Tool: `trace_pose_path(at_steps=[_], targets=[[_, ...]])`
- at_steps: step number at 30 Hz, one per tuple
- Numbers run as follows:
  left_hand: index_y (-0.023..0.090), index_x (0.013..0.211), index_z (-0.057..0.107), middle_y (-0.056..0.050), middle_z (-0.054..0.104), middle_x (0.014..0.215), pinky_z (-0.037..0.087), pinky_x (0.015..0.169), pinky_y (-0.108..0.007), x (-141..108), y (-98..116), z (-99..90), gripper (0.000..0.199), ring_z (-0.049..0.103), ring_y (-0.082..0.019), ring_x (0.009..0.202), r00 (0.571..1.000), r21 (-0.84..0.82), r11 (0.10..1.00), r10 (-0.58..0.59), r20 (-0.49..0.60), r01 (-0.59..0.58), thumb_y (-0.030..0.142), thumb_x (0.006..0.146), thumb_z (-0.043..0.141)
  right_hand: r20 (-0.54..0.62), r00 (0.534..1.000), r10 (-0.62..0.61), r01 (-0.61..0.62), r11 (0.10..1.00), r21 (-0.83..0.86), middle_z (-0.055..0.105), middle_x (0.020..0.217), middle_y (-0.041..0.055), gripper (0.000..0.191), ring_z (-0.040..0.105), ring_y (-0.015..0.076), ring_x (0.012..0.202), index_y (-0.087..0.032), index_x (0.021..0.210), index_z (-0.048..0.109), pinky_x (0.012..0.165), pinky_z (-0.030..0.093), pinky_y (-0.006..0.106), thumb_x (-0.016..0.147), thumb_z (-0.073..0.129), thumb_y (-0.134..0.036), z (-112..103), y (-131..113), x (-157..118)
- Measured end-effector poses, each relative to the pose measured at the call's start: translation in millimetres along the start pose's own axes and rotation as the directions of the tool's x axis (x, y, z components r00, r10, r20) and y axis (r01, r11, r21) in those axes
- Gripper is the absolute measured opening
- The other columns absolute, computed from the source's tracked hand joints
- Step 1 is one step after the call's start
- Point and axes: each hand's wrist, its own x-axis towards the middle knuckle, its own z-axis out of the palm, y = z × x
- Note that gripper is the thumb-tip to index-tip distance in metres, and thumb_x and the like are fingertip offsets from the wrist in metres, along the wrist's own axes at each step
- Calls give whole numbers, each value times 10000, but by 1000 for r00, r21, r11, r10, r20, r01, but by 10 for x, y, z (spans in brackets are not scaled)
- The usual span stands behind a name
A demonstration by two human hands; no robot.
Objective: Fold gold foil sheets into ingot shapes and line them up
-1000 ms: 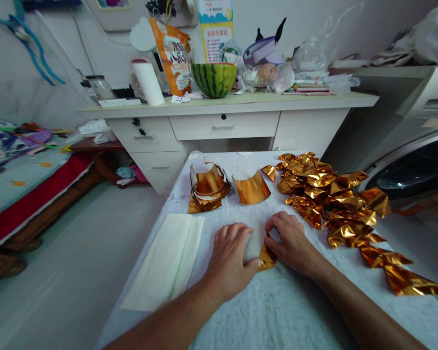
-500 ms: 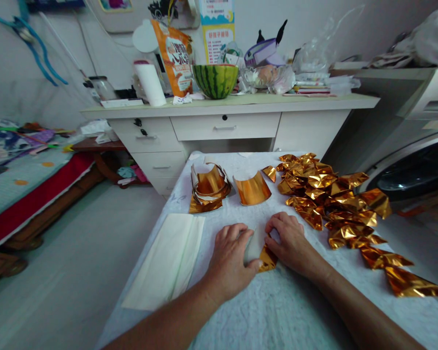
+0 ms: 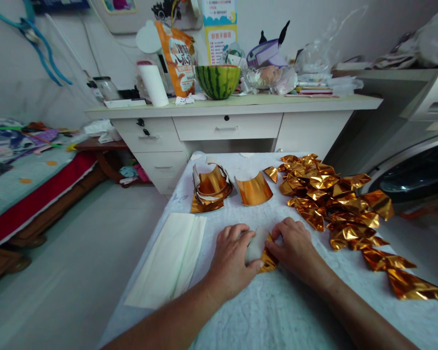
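On the cloth-covered table, a sheet of gold foil paper lies pale side up, with a strip of its gold side folded over on the right. My left hand holds the sheet's left part, thumb and fingertips pressing on it. With fingers curled, my right hand grips the folded gold edge. Behind the hands are a curved gold foil sheet and a curled stack of foil sheets. A heap of folded gold foil pieces spreads to the right.
Left of my hands lies a folded white paper. A white desk stands behind the table, bearing a watermelon half, an orange snack bag and plastic bags. A washing machine is at right, a bed at left.
My right hand has shifted slightly right, its fingers now closer together on the gold edge. The left hand stays in place on the sheet. The whole view has shifted slightly.
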Motion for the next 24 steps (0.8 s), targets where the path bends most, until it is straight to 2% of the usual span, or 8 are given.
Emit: trace_pose_path(at_steps=[5, 7, 11, 14, 17, 19, 22, 24], targets=[[227, 1231, 511, -57, 557, 1244, 361, 1037, -475, -1, 0, 9, 572, 465, -273, 1165, 1000, -42, 999, 10, -9, -10, 219, 703, 730, 36, 999, -35, 26, 977, 210, 603, 791, 50, 80, 548, 239, 796, -215, 693, 573, 717, 414, 366, 717, 650, -218, -48, -37, 6], [235, 1264, 475, -58, 555, 1260, 357, 1043, -486, -4, -4, 19, 608, 466, -274, 1173, 1000, -66, 998, 14, -18, -15, 197, 707, 714, 71, 996, -46, 20, 942, 336, 596, 746, 26, 87, 557, 207, 735, -219, 707, 541, 675, 427, 340, 758, 611, -224, -63, -51, -7], [229, 1368, 357, -86, 552, 1257, 371, 1041, -509, -22, -18, 31, 756, 484, -279, 1175, 999, -165, 986, -35, -35, 28, 156, 698, 700, 132, 991, -3, -81, 777, 624, 557, 689, -27, 99, 537, 155, 606, -231, 903, 515, 553, 424, 282, 827, 560, -277, -71, -52, -22], [238, 1434, 248, -104, 529, 1273, 380, 1051, -502, -31, -21, 21, 874, 498, -274, 1189, 996, -310, 949, -80, -44, 62, 134, 694, 701, 161, 987, 8, -131, 620, 773, 598, 781, -4, 225, 579, 160, 680, -221, 1016, 516, 603, 473, 285, 827, 579, -324, -96, -41, -3], [264, 1440, 213, -98, 499, 1283, 436, 1002, -454, -13, -9, -10, 887, 555, -232, 1103, 985, -472, 878, -145, -96, 83, 129, 702, 687, 200, 979, 30, -191, 464, 865, 622, 829, 12, 231, 604, 159, 713, -211, 938, 532, 625, 489, 284, 788, 628, -359, -137, -32, 25], [275, 1430, 207, -94, 480, 1284, 483, 929, -405, 11, -3, -36, 851, 598, -178, 975, 968, -595, 797, -216, -125, 100, 158, 724, 669, 240, 969, 64, -246, 391, 887, 603, 743, -15, 261, 586, 140, 628, -214, 869, 519, 559, 462, 262, 739, 681, -373, -162, -32, 34], [268, 1403, 232, -93, 491, 1262, 518, 822, -349, 52, -19, -66, 773, 611, -124, 822, 951, -756, 642, -295, -91, 127, 249, 760, 661, 311, 948, 71, -318, 307, 897, 584, 617, -43, 330, 541, 119, 523, -220, 814, 481, 493, 408, 242, 714, 730, -412, -188, -47, 22], [246, 1364, 308, -89, 524, 1233, 511, 800, -330, 74, -51, -80, 677, 602, -126, 825, 940, -791, 593, -333, -73, 149, 293, 783, 651, 341, 939, 47, -341, 245, 907, 619, 603, -29, 367, 543, 120, 514, -220, 809, 469, 497, 406, 244, 719, 745, -444, -199, -67, 4]])
